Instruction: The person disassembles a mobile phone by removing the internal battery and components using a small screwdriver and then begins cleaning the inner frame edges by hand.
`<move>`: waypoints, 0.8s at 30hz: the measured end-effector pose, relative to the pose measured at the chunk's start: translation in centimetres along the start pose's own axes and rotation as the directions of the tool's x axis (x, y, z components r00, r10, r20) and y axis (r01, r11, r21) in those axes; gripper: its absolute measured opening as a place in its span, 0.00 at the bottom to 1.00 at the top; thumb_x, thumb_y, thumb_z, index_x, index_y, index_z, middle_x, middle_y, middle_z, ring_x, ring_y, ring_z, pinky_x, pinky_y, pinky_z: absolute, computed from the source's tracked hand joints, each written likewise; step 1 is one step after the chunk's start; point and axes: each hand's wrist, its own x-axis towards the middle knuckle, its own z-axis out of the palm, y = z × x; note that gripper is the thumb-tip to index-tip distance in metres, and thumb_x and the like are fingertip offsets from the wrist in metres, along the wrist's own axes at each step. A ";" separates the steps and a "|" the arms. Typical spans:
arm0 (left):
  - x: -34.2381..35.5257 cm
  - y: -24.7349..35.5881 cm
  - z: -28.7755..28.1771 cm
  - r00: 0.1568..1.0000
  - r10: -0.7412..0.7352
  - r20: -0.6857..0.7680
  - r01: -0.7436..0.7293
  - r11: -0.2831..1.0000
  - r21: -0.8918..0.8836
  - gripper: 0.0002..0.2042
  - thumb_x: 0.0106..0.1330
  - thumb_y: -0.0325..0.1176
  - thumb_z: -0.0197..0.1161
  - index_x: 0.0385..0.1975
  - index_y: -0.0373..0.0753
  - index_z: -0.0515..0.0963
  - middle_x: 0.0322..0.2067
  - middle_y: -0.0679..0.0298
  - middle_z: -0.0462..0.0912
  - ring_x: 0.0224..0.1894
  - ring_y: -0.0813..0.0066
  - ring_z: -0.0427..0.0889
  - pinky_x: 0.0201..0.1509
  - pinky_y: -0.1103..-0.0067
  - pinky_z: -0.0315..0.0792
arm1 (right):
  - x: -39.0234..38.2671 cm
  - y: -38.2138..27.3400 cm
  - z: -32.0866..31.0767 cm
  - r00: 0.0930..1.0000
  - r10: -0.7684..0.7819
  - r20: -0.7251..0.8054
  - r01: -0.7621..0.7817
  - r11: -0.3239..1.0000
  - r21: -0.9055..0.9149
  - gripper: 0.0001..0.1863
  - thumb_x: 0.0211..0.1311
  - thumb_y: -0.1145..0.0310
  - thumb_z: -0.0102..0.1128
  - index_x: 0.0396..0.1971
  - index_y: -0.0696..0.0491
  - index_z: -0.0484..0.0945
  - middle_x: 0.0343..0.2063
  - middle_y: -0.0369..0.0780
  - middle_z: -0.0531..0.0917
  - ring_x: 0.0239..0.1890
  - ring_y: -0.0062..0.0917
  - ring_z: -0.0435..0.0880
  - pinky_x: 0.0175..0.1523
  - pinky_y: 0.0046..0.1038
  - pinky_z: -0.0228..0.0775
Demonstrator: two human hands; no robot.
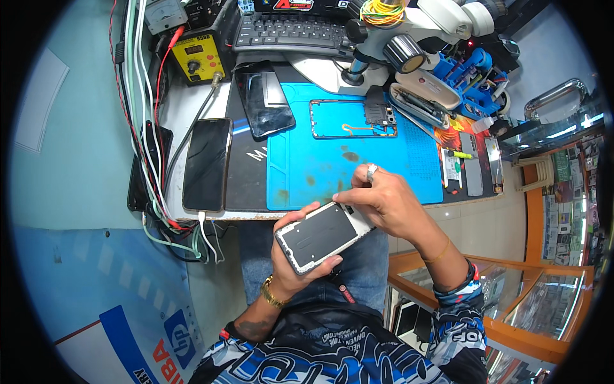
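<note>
Just in front of the bench edge, my left hand (289, 270) grips an opened phone (320, 238), holding it tilted by its long sides. Its back cover is off, so a flat black panel shows inside a silver frame. My right hand (391, 206), with a ring on one finger, is closed at the phone's upper edge, fingertips pinched near its far corner. Whatever lies between those fingertips is too small or hidden to make out. Beyond my hands, a phone mid-frame (339, 129) with a camera module and an orange flex cable lies on the blue repair mat (384, 173).
Two dark phones (208, 163) (263, 102) lie left of the mat. Cables (144, 128) hang beside a yellow soldering station (199, 59). Behind stand a keyboard (288, 33) and microscope (358, 70). A pen case (422, 96), blue tool holder (473, 77) and battery (451, 168) sit right.
</note>
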 end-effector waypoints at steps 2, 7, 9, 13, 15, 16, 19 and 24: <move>-0.1 0.3 0.2 1.000 -0.027 -0.011 0.027 1.000 -0.011 0.49 0.50 0.27 0.84 0.69 0.34 0.55 0.69 0.43 0.68 0.68 0.56 0.74 0.69 0.64 0.74 | 0.0 -0.4 0.0 1.000 0.007 -0.009 -0.007 1.000 -0.013 0.16 0.51 0.77 0.70 0.41 0.46 0.90 0.30 0.38 0.80 0.34 0.34 0.81 0.36 0.34 0.72; 0.0 1.1 0.1 0.994 -0.107 -0.036 0.107 0.994 0.000 0.50 0.50 0.28 0.84 0.72 0.32 0.55 0.68 0.47 0.70 0.69 0.60 0.73 0.71 0.66 0.72 | 0.1 -1.5 0.5 1.000 0.002 -0.026 -0.003 0.999 -0.045 0.14 0.53 0.75 0.69 0.40 0.46 0.89 0.31 0.38 0.79 0.35 0.33 0.80 0.36 0.35 0.73; 0.1 1.2 0.1 0.993 -0.108 -0.038 0.108 0.994 -0.006 0.50 0.51 0.28 0.84 0.72 0.32 0.55 0.67 0.47 0.71 0.69 0.61 0.74 0.70 0.67 0.72 | 0.3 -2.2 0.9 0.999 0.002 -0.043 -0.003 0.999 -0.037 0.12 0.53 0.73 0.69 0.39 0.47 0.89 0.32 0.38 0.78 0.36 0.34 0.80 0.36 0.35 0.73; 0.0 1.0 0.1 0.997 -0.075 -0.028 0.075 0.997 0.008 0.51 0.52 0.28 0.83 0.73 0.30 0.53 0.67 0.48 0.72 0.67 0.63 0.76 0.70 0.68 0.72 | 0.5 -3.0 1.2 0.999 0.001 -0.047 -0.002 1.000 -0.017 0.13 0.54 0.73 0.69 0.40 0.47 0.89 0.32 0.38 0.78 0.35 0.34 0.79 0.36 0.35 0.73; 0.0 1.1 0.1 0.999 -0.043 -0.010 0.044 0.997 0.056 0.52 0.52 0.28 0.83 0.74 0.30 0.52 0.67 0.49 0.72 0.67 0.63 0.76 0.70 0.68 0.72 | 0.5 -3.1 1.2 0.999 0.006 -0.042 -0.007 1.000 -0.012 0.13 0.54 0.73 0.68 0.41 0.47 0.89 0.32 0.38 0.78 0.35 0.34 0.79 0.36 0.36 0.72; 0.0 1.2 0.1 1.000 -0.026 -0.001 0.026 0.996 0.080 0.52 0.53 0.28 0.82 0.74 0.29 0.51 0.67 0.49 0.73 0.66 0.63 0.76 0.70 0.68 0.72 | 0.4 -3.1 1.1 0.999 0.010 -0.044 -0.010 1.000 -0.009 0.13 0.54 0.73 0.68 0.41 0.47 0.89 0.32 0.38 0.78 0.35 0.34 0.79 0.36 0.36 0.72; 0.1 1.8 0.0 0.994 -0.112 -0.021 0.113 0.993 0.043 0.52 0.53 0.28 0.81 0.75 0.30 0.50 0.66 0.49 0.71 0.68 0.61 0.73 0.72 0.65 0.68 | 0.5 -2.8 1.2 0.999 0.013 -0.049 -0.013 1.000 0.003 0.14 0.54 0.74 0.68 0.41 0.47 0.89 0.31 0.38 0.77 0.35 0.35 0.79 0.37 0.35 0.72; 0.3 2.3 -0.6 0.983 -0.183 -0.008 0.183 0.979 0.090 0.51 0.53 0.29 0.82 0.74 0.27 0.54 0.68 0.50 0.70 0.65 0.67 0.76 0.69 0.71 0.71 | 0.7 -2.8 1.6 0.999 0.003 -0.052 -0.003 1.000 0.000 0.15 0.53 0.75 0.68 0.41 0.46 0.89 0.31 0.38 0.77 0.34 0.34 0.79 0.36 0.35 0.73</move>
